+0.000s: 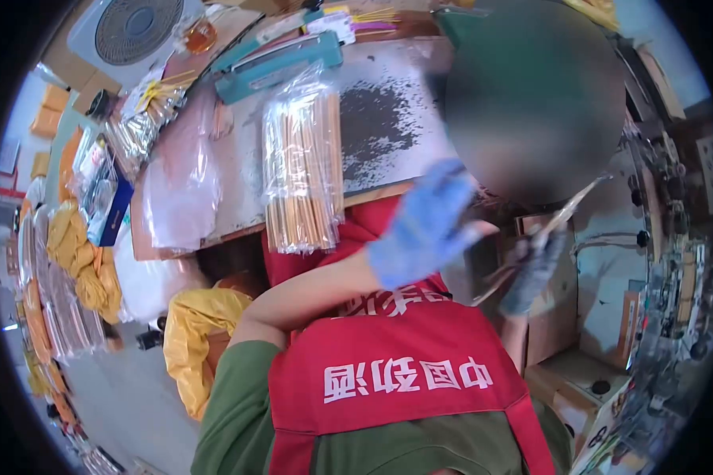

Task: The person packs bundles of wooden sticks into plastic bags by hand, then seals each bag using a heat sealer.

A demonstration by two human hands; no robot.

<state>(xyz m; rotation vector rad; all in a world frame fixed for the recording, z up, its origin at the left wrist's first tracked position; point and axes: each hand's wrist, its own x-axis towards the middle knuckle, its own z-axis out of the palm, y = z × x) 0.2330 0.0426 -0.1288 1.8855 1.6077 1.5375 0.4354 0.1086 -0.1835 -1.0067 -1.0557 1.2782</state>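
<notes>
My left hand, in a blue glove with a bare thumb tip, is raised over my red apron. Its fingers and thumb are apart with nothing between them, smeared by motion. To its right, my right hand in a dark grey glove is closed around a slender pale stick-like thing pointing up and right; blur hides its exact kind. Left of my left hand, a clear plastic bag of thin tan sticks lies on the table, its lower end over the front edge.
Dark crumbs are scattered on the tabletop. Clear plastic sheets and a teal tray-like thing lie left and behind. A fan stands at back left, a yellow bag below. A large blurred patch covers the upper right.
</notes>
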